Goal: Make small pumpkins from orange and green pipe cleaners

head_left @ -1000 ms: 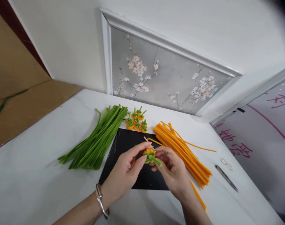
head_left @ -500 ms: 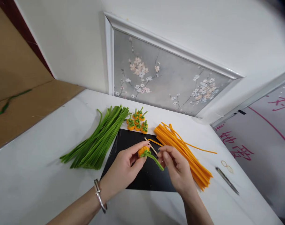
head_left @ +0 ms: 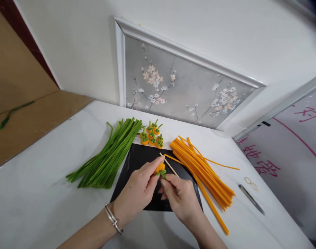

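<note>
Between the thumb and fingers of my left hand (head_left: 138, 185) is a small orange pipe-cleaner pumpkin (head_left: 160, 168) with a green top. My right hand (head_left: 182, 197) is closed at the pumpkin's green pipe-cleaner stem (head_left: 162, 174), its fingertips pinching the stem and hiding most of it. Both hands are over a black mat (head_left: 158, 202). A thin wooden stick (head_left: 170, 167) lies on the mat just beyond my right fingers. Near its far end is the bent tip of an orange pipe cleaner (head_left: 172, 158).
Green pipe cleaners (head_left: 108, 159) lie in a bundle at left, orange pipe cleaners (head_left: 204, 169) at right. Several finished small pumpkins (head_left: 152, 135) stand behind the mat. Tweezers (head_left: 251, 199) and rubber bands (head_left: 251, 183) lie at far right. A framed flower picture (head_left: 183, 86) leans at the back.
My right hand has moved left and toward me, closing on the green stem that stuck out free before. My left hand still holds the pumpkin in nearly the same place.
</note>
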### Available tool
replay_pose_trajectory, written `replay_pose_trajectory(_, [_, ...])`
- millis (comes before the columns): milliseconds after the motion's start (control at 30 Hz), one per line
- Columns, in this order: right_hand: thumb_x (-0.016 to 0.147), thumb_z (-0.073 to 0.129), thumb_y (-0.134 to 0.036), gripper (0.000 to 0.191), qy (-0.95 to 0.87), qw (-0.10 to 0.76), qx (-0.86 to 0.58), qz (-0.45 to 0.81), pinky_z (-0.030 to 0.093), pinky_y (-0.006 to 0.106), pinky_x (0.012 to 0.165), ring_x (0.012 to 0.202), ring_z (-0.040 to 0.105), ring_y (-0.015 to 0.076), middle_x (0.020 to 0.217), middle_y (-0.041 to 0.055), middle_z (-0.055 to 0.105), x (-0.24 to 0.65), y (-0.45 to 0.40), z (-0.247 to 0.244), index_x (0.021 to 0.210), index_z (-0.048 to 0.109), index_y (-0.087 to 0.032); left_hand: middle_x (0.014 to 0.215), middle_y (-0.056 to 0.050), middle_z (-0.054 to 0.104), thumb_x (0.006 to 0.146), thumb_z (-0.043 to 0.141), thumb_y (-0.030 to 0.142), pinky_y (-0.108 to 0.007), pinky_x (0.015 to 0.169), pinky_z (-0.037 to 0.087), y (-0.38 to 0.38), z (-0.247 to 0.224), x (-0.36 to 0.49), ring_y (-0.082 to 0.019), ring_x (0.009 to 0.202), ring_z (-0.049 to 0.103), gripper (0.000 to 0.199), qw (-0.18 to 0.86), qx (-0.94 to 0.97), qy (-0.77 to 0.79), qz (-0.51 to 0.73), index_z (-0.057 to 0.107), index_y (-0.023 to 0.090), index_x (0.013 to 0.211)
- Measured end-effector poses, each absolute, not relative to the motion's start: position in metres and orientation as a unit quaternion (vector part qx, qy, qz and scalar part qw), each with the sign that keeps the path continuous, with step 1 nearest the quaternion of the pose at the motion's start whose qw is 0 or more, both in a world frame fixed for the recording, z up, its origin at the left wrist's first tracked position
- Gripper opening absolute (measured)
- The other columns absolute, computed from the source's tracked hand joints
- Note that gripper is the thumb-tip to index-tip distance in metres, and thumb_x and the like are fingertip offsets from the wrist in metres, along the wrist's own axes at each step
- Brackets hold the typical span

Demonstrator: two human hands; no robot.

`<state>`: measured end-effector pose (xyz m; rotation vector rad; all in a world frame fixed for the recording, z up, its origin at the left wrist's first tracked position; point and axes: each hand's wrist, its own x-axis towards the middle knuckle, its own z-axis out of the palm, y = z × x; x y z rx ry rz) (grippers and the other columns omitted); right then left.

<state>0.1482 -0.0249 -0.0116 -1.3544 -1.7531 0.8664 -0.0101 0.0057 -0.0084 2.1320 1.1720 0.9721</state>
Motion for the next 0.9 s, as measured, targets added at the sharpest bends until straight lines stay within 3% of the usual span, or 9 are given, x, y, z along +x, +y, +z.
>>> replay_pose_trajectory(200, [0.092, 0.040, -0.019, 0.027, -0.760, 0.289, -0.532, 0.236, 0.027, 0.022, 0.045, 0.044, 0.046, 0.0102, 0.054, -0.0011, 0.054, 0.148, -0.026, -0.006, 0.065, 0.048, -0.020, 0.119, -0.007, 0.067, 0.090, 0.039, 0.013, -0.029, 0.087, 0.054, 0.004, -0.009, -0.009, -0.019, 0.103, 0.066, 0.048, 0.275, 0.786, 0.430, 0.349, 0.047, 0.022, 0.137])
replay_pose_trajectory(333, [0.094, 0.041, -0.023, 0.028, -0.739, 0.286, -0.524, 0.312, 0.031, 0.020, 0.047, 0.045, 0.048, 0.0093, 0.055, -0.0019, 0.056, 0.152, -0.027, -0.006, 0.067, 0.048, -0.020, 0.115, -0.008, 0.068, 0.091, 0.037, 0.013, -0.030, 0.084, 0.055, 0.006, -0.009, -0.010, -0.019, 0.096, 0.068, 0.050, 0.275, 0.785, 0.435, 0.345, 0.046, 0.022, 0.139])
replay_pose_trajectory(467, [0.097, 0.041, -0.031, 0.036, -0.685, 0.330, -0.502, 0.412, 0.037, 0.018, 0.048, 0.046, 0.051, 0.0084, 0.056, -0.0013, 0.057, 0.152, -0.025, -0.012, 0.065, 0.051, -0.019, 0.134, -0.007, 0.058, 0.089, 0.040, 0.012, -0.032, 0.096, 0.050, 0.006, -0.008, -0.010, -0.019, 0.113, 0.061, 0.055, 0.313, 0.769, 0.412, 0.375, 0.041, 0.024, 0.142])
replay_pose_trajectory(600, [0.095, 0.050, -0.041, 0.034, -0.588, 0.457, -0.470, 0.474, 0.031, 0.018, 0.043, 0.042, 0.042, 0.0062, 0.055, -0.0034, 0.052, 0.150, -0.018, -0.019, 0.073, 0.060, -0.017, 0.148, -0.005, 0.044, 0.086, 0.050, 0.016, -0.031, 0.103, 0.047, 0.006, -0.002, -0.008, -0.020, 0.130, 0.048, 0.060, 0.457, 0.670, 0.379, 0.446, 0.037, 0.027, 0.143])
replay_pose_trajectory(767, [0.094, 0.051, -0.046, 0.040, -0.476, 0.504, -0.369, 0.619, 0.022, 0.018, 0.039, 0.038, 0.033, 0.0025, 0.058, -0.0025, 0.053, 0.146, -0.013, -0.029, 0.071, 0.062, -0.015, 0.128, -0.008, 0.061, 0.083, 0.060, 0.022, -0.031, 0.099, 0.048, 0.008, 0.006, -0.005, -0.022, 0.120, 0.056, 0.035, 0.593, 0.581, 0.353, 0.432, 0.064, 0.020, 0.117])
replay_pose_trajectory(833, [0.094, 0.052, -0.048, 0.045, -0.466, 0.489, -0.345, 0.652, 0.022, 0.018, 0.039, 0.038, 0.031, 0.0026, 0.051, -0.0040, 0.047, 0.143, -0.014, -0.032, 0.066, 0.062, -0.014, 0.104, -0.007, 0.069, 0.084, 0.059, 0.024, -0.027, 0.086, 0.052, 0.007, 0.005, -0.005, -0.020, 0.100, 0.064, 0.016, 0.602, 0.595, 0.336, 0.414, 0.072, 0.017, 0.091])
replay_pose_trajectory(900, [0.093, 0.052, -0.050, 0.048, -0.470, 0.465, -0.341, 0.668, 0.022, 0.018, 0.039, 0.037, 0.030, 0.0030, 0.046, -0.0054, 0.043, 0.141, -0.015, -0.034, 0.064, 0.062, -0.014, 0.074, -0.002, 0.065, 0.087, 0.056, 0.026, -0.023, 0.067, 0.050, 0.006, 0.003, -0.005, -0.015, 0.073, 0.062, 0.026, 0.607, 0.610, 0.327, 0.390, 0.067, 0.015, 0.067])
